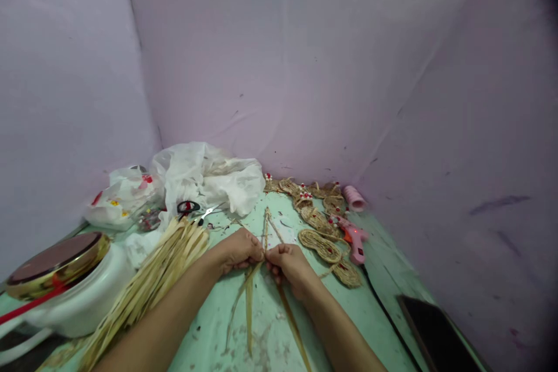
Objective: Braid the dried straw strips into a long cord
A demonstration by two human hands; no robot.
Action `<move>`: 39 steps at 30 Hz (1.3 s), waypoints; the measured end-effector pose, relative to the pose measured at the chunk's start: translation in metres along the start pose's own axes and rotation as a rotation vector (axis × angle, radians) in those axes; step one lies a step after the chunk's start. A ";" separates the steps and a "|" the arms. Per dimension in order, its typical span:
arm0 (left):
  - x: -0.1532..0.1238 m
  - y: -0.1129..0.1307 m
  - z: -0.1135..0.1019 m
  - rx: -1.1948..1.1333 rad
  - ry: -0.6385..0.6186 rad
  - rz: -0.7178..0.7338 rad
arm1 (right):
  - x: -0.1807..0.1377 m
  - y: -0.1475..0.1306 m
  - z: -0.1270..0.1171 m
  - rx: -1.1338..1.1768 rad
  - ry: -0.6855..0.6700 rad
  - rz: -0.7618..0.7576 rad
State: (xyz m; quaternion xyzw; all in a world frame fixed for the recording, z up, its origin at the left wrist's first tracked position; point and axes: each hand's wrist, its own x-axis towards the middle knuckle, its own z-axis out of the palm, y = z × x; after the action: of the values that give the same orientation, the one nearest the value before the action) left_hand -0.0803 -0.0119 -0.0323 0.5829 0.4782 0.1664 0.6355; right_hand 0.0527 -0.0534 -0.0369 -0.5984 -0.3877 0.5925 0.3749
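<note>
My left hand (244,249) and my right hand (288,264) meet at the middle of the green table, each with its fingers pinched on a narrow braid (266,225) of dried plant fibre. The braid runs away from me toward the wall, with a thin strand beside it. Loose flat strips (249,317) hang toward me below my left hand, and one longer strip (294,325) trails from under my right hand. The exact crossing of the strips is hidden by my fingertips. Left of my left forearm lies a thick bundle of dried strips (163,267).
Coiled woven soles (320,246), some with red and white beads, lie right of my hands. Beside them are a pink glue gun (356,239), its black cord and a pink spool (354,199). Scissors (207,215), plastic bags (209,177), a white pot (96,296) and a dark flat object (436,331) surround the workspace.
</note>
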 end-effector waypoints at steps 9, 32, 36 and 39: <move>-0.013 0.015 -0.011 0.220 0.014 -0.017 | 0.006 0.008 -0.002 0.053 -0.008 -0.064; -0.015 0.027 0.006 0.027 0.118 -0.124 | 0.002 0.004 -0.012 0.170 -0.165 -0.077; -0.007 0.014 0.014 -0.068 0.023 -0.183 | 0.006 0.006 -0.014 0.086 -0.184 -0.093; -0.006 0.013 0.019 0.038 0.148 -0.204 | 0.011 0.011 -0.015 -0.151 -0.103 -0.176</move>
State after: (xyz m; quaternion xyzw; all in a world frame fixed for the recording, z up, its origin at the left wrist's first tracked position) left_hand -0.0637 -0.0237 -0.0212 0.5293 0.5838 0.1343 0.6009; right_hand 0.0675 -0.0478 -0.0510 -0.5574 -0.5011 0.5563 0.3588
